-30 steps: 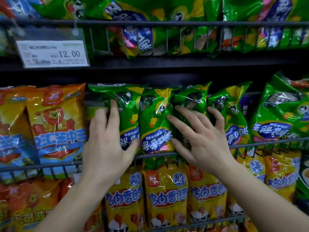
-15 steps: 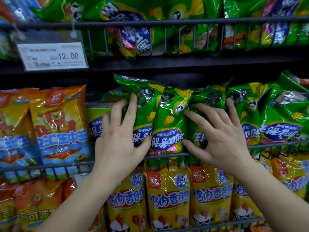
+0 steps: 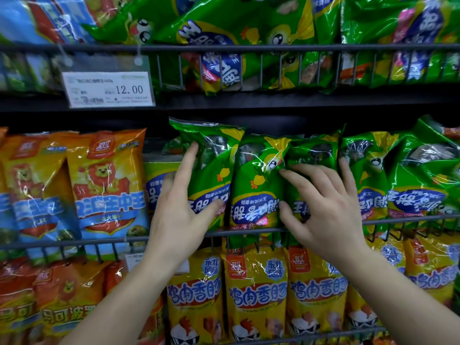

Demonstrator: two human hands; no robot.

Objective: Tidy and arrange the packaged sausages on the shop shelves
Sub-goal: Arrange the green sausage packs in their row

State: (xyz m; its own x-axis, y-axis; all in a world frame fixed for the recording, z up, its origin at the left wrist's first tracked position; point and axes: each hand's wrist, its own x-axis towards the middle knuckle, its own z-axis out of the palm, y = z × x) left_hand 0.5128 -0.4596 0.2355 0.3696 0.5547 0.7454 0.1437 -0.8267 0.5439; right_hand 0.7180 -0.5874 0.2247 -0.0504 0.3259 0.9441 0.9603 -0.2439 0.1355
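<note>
At 12 o'clock: squaring green packs (image 3: 254, 188), left hand (image 3: 179, 217) and right hand (image 3: 326, 212) flat, pressing. Next, likely: level tall pack (image 3: 214, 155).

The price tag (image 3: 108, 88), above and left of the left hand (image 3: 179, 215), reads "12.00"; its smaller print is illegible. The orange pack (image 3: 109, 185), left of that hand, bears "双汇" and "王中王". The green pack (image 3: 254, 202), between the two hands, shows "润口香甜王" upside down. The yellow packs (image 3: 256, 292), below the right hand (image 3: 323, 210), bear "双汇", "东北风味" and "鸡肉香肠".

White price tag (image 3: 107, 89) marked 12.00 in a clear hanging sleeve, upper left; smaller blurred white label (image 3: 134, 260) below
</note>
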